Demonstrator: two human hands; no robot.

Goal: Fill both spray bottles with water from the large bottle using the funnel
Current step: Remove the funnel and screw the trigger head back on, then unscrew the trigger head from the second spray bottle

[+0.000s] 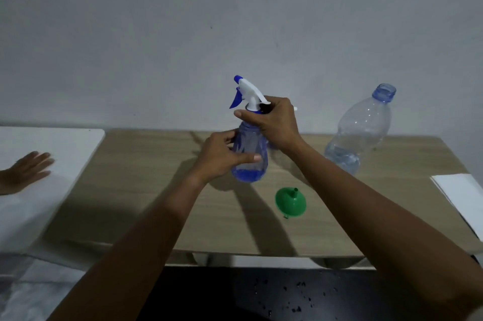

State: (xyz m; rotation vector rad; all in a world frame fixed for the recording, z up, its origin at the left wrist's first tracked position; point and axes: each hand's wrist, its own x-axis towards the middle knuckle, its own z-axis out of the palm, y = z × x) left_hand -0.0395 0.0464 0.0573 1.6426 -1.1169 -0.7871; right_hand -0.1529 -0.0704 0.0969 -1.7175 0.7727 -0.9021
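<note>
At the middle of the table, a spray bottle stands upright, long axis near vertical; whether its base rests on the wood or hangs just above cannot be told. The left hand grips the blue-tinted body from the left, fingers and thumb wrapped round it. The right hand closes round the collar just under the white spray head, whose nozzle points left. The head sits on the neck, so the step in hand is judged to be turning it, either off or on; the water level inside is unreadable.

The funnel, green, lies mouth down and spout up on the table, near the bottle on the viewer's side and to the right, beneath the right forearm and so nearer the right hand. The large bottle, uncapped and upright with a little water at its base, stands well apart to the right rear. The second spray bottle is not plainly seen.

Another person's hand lies flat on a white surface at left.
</note>
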